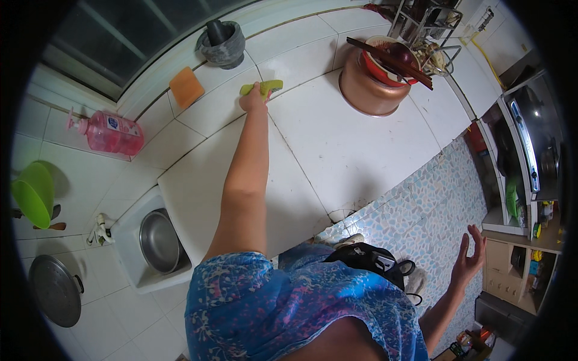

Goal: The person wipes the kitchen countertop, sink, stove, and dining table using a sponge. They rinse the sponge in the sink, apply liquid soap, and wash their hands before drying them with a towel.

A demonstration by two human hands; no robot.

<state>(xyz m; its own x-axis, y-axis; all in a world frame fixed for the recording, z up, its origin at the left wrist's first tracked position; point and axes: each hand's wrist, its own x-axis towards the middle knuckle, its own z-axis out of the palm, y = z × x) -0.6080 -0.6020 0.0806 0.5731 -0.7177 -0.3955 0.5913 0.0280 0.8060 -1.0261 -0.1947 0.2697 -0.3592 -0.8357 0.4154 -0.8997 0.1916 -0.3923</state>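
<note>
With its arm stretched far over the white tiled counter [356,135], my left hand [254,100] grips a yellow-green sponge [272,85]. The sponge is against the white wall tiles [293,49] at the back of the counter. A bit of pink shows under it. Out to the right, over the floor, my right hand [470,258] is raised with fingers apart and nothing in it. An orange sponge [186,87] lies on the tiled ledge, left of my left hand. Near it stands a grey stone mortar [223,52] with a dark pestle [217,32].
A copper-coloured pot [370,97] carries a red bowl [377,67] and dark chopsticks [361,43]. A pink pump bottle [115,133] stands left. The white sink [122,243] holds a metal basin [158,241]. A lid [55,291] and green scoop [34,194] hang on the wall.
</note>
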